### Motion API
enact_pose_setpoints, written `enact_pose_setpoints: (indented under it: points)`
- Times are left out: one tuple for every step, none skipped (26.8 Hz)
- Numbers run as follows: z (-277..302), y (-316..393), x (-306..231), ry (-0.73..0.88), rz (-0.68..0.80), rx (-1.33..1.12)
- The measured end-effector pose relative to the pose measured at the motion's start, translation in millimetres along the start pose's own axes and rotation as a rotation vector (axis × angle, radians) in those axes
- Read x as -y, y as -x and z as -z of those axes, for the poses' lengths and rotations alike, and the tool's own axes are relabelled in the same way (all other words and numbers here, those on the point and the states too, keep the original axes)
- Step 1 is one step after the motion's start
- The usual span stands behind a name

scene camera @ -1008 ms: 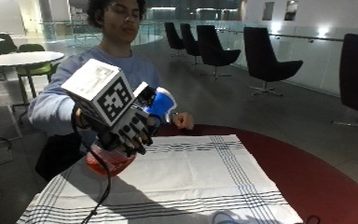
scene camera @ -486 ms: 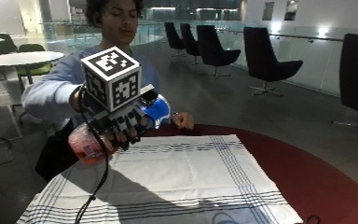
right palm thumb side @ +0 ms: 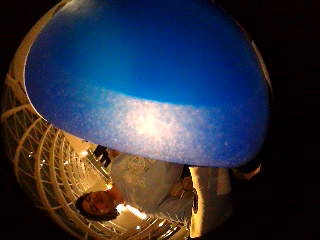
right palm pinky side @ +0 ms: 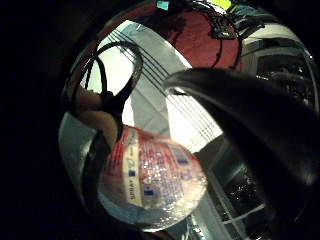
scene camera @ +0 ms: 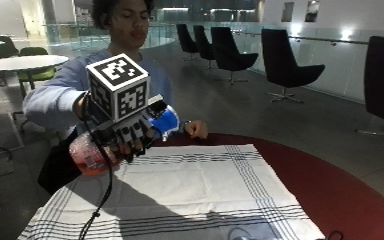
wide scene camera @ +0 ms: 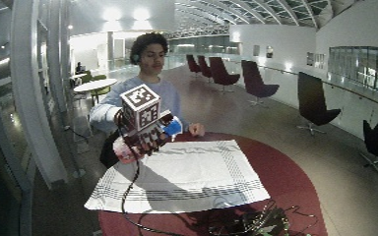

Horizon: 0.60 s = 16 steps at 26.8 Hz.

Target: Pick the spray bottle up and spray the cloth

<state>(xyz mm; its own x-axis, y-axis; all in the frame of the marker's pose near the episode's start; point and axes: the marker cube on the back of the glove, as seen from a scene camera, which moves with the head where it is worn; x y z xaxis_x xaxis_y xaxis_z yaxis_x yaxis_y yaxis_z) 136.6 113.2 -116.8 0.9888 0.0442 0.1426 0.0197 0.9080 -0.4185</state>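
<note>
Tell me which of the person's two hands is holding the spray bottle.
The gloved right hand, raised above the cloth, with its fingers curled round the spray bottle. The bare hand rests on the table's far edge, holding nothing.

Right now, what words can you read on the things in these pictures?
"SPRAY": on the label strip of the bottle that the right hand holds above the cloth.
The rest of the bottle's label: small print, too blurred to read.
The bottle's blue head: no writing shows.
The cloth: only stripes, no words.
</note>
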Motion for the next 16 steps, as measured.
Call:
enact_pose_setpoints:
  points:
    - [-0.5, -1.1, -0.7, 0.003, -0.003, 0.0]
    - [-0.8, -2.2, -1.4, 0.005, -0.006, -0.001]
    - [-1.1, -3.2, -2.1, 0.008, -0.008, -0.002]
    - [-1.2, -4.1, -2.7, 0.01, -0.01, -0.003]
    - [-1.3, -4.9, -3.4, 0.011, -0.012, -0.003]
    - [-1.4, -5.5, -4.0, 0.011, -0.015, -0.003]
    - [-1.5, -6.0, -4.6, 0.011, -0.017, -0.004]
    - [-1.6, -6.4, -5.2, 0.01, -0.019, -0.004]
    - [-1.8, -6.8, -5.8, 0.011, -0.019, -0.004]
    - [-2.0, -7.2, -6.5, 0.011, -0.019, -0.005]
    - [-2.3, -7.5, -7.1, 0.013, -0.018, -0.005]
    - [-2.5, -7.8, -7.7, 0.014, -0.017, -0.005]
    - [-2.8, -8.1, -8.2, 0.015, -0.015, -0.004]
    - [-3.0, -8.3, -8.6, 0.016, -0.013, -0.004]
    - [-3.2, -8.6, -9.0, 0.017, -0.012, -0.003]
    - [-3.4, -8.8, -9.3, 0.018, -0.011, -0.003]
